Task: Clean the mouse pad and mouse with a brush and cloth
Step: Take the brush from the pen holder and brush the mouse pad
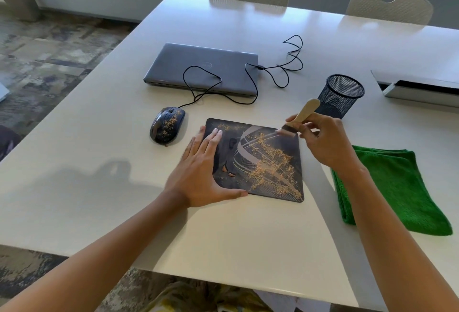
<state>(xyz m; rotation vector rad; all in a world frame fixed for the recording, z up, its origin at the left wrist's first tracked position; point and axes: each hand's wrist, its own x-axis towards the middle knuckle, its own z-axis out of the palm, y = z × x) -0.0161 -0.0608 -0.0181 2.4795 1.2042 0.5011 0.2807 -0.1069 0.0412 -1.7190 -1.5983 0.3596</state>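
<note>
A dark mouse pad [263,160] lies on the white table, strewn with tan crumbs, mostly over its right half. My left hand [201,175] presses flat on the pad's left part, fingers spread. My right hand [323,140] grips a small brush [301,115] with a pale wooden handle; its bristle end touches the pad's far right corner. A black wired mouse [167,125], also dusted with crumbs, sits left of the pad. A folded green cloth [397,187] lies to the right, partly under my right forearm.
A shut grey laptop [201,68] lies behind the pad, with the mouse cable [288,63] looping over it. A black mesh cup [341,94] stands near my right hand. A white box [419,88] is at far right. Two chairs stand beyond the table [99,162].
</note>
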